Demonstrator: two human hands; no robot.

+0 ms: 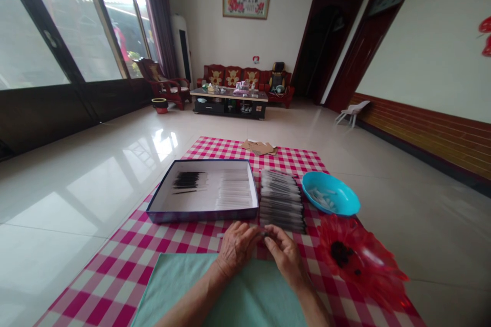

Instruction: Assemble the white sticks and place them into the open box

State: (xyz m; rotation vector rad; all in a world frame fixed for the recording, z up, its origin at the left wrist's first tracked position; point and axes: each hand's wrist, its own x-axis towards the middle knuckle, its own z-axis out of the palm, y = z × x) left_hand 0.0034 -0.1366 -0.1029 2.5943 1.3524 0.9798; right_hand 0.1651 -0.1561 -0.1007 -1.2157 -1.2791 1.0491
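Over the near part of the table, my left hand (238, 245) is closed around a slim pen, mostly hidden by the fingers; its pale translucent end (220, 235) sticks out at the left. My right hand (284, 253) meets it from the other side, thumb and fingers pinching the pen's dark end (264, 234). Just beyond my hands lies a stack of pens (282, 196), clear-bodied with dark ends. The shallow box (199, 216) to their left holds thin black pen parts (186, 180) and clear tubes (233, 189).
A blue bowl (351, 199) at the right contains small translucent pieces (324, 197). Nearer stands a red flower-shaped dish (378, 260) with small black parts (341, 254). A green cloth (180, 286) covers the near edge of the checked tablecloth (103, 286). Cardboard pieces (261, 148) lie at the far end.
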